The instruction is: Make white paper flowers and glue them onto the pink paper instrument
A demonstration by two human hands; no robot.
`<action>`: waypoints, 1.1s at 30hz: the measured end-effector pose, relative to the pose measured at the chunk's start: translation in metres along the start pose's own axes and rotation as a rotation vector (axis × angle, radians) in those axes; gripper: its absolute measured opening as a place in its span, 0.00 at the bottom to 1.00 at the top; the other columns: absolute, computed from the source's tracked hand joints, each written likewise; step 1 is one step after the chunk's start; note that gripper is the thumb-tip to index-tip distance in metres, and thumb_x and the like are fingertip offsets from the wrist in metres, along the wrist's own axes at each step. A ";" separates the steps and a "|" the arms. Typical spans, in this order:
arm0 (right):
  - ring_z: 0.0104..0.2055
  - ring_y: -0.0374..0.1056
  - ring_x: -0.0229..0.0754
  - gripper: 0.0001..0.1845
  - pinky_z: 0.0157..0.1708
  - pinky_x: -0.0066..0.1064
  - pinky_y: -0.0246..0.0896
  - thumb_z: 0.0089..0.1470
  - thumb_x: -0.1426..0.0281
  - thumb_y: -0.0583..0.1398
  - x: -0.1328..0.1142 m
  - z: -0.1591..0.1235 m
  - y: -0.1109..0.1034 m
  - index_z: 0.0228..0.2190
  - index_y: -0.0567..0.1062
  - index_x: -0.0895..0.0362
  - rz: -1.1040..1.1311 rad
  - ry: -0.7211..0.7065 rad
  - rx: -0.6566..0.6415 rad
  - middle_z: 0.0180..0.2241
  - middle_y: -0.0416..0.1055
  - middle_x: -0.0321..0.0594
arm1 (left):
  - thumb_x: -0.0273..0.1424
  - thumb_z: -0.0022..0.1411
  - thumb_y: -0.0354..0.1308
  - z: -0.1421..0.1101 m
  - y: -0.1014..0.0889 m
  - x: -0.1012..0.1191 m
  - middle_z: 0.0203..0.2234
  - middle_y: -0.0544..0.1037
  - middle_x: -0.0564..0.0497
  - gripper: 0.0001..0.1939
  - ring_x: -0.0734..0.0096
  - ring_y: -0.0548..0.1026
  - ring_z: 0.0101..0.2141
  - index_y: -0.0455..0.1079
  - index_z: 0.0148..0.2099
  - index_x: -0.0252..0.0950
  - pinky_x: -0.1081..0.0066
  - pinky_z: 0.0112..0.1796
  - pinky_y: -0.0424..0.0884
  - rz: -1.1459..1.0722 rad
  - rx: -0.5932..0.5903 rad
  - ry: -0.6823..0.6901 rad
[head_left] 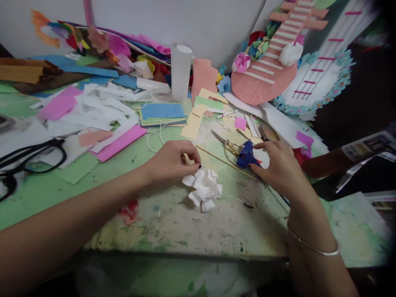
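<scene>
A white crumpled-paper flower [204, 189] rests on the paint-stained table near the front. My left hand [176, 161] is closed in a pinch at the flower's upper left edge, its fingertips on a petal. To the right, my right hand [276, 165] has its thumb and fingers closed around a small dark blue object with a round white face [246, 154]; its exact kind is unclear. Gold-handled scissors [230, 148] lie just left of that object, partly covered by it. Between the hands runs a thin wooden stick [221, 160], slanting down to the right.
Black-framed glasses [43, 156] and white paper strips [93, 107] cover the left side. Behind stand a white paper cylinder [181, 74] and a stack of coloured paper [162, 113]. Paper instruments, one a pink lute shape [262, 82], lean at the back right. The table's front edge is close.
</scene>
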State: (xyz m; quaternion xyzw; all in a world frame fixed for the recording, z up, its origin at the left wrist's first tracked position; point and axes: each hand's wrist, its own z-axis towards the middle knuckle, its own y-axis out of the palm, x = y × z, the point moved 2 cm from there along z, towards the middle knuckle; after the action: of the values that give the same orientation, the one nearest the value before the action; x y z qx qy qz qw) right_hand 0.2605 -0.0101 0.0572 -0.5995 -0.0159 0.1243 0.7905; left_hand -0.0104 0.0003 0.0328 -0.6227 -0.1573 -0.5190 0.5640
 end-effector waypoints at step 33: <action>0.42 0.70 0.46 0.19 0.38 0.37 0.72 0.59 0.70 0.60 -0.074 -0.034 0.018 0.51 0.69 0.61 0.399 -0.746 -0.126 0.43 0.70 0.52 | 0.24 0.53 0.58 -0.004 -0.003 0.004 0.30 0.82 0.52 0.04 0.75 0.77 0.30 0.73 0.29 0.35 0.78 0.32 0.71 -0.056 -0.206 0.083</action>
State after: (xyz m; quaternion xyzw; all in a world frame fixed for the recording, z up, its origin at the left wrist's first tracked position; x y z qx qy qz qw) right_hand 0.1914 -0.0533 0.0395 -0.5517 -0.1921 0.4819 0.6530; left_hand -0.0129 -0.0042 0.0373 -0.6508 -0.0967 -0.5734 0.4882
